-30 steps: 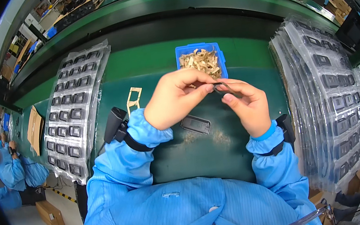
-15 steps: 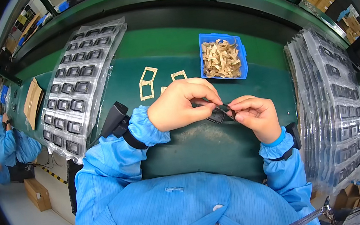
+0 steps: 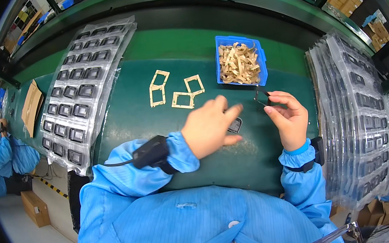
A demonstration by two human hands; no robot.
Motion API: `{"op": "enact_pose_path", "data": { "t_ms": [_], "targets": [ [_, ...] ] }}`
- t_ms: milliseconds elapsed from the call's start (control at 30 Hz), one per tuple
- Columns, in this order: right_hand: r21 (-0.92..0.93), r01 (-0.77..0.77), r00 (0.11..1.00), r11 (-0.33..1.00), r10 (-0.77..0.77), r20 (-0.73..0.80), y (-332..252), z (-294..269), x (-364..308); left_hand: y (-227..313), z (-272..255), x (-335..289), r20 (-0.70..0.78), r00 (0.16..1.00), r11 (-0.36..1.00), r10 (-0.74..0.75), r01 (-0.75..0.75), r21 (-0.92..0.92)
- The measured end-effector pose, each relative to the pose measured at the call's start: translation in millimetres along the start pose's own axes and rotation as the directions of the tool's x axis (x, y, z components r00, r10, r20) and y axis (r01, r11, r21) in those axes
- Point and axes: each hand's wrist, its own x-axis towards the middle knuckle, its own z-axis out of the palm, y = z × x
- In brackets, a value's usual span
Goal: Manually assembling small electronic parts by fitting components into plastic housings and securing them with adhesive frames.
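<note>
My right hand (image 3: 291,117) pinches a thin black frame (image 3: 262,96) between thumb and fingers, raised just in front of the blue bin. Fingers apart, my left hand (image 3: 210,125) hovers over the table with nothing in it; its fingertips are a little blurred. Close to those fingertips a small black rounded part (image 3: 235,125) lies on the green mat, partly covered from view. Beyond my left hand lie several flat cream-coloured rectangular frames (image 3: 183,100), some touching at their corners.
A blue bin (image 3: 263,75) holds a heap of curled beige strips (image 3: 238,64). To the left, a clear plastic tray sheet (image 3: 83,89) carries rows of black frames; beside it is a brown cardboard piece (image 3: 32,108). Stacked similar trays (image 3: 346,116) stand at right. Co-workers sit farther off.
My left hand has let go and drawn back left and nearer to me, fingers spreading. The right hand has shifted slightly right with the black frame, uncovering the cream frames and the black part.
</note>
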Motion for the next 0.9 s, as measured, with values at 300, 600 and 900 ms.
{"op": "enact_pose_path", "data": {
  "t_ms": [300, 600, 900],
  "targets": [
    [-0.445, 0.402, 0.91, 0.8, -0.295, 0.293, 2.8, -20.3, -4.7, -26.7, 14.6, -23.5, 0.261, 0.82, 0.848, 0.51, -0.428, -0.313],
    [-0.48, 0.39, 0.901, 0.786, -0.217, 0.376, -6.8, 6.0, -37.4, -26.7, 7.1, -24.1, 0.022, 0.988, 0.921, 0.153, -0.134, -0.366],
    [-0.54, 0.401, 0.9, 0.74, -0.21, 0.381, -3.3, 10.5, -33.3, -24.8, 9.5, -20.2, 0.06, 0.993, 0.942, 0.101, -0.076, -0.328]
  ]
}}
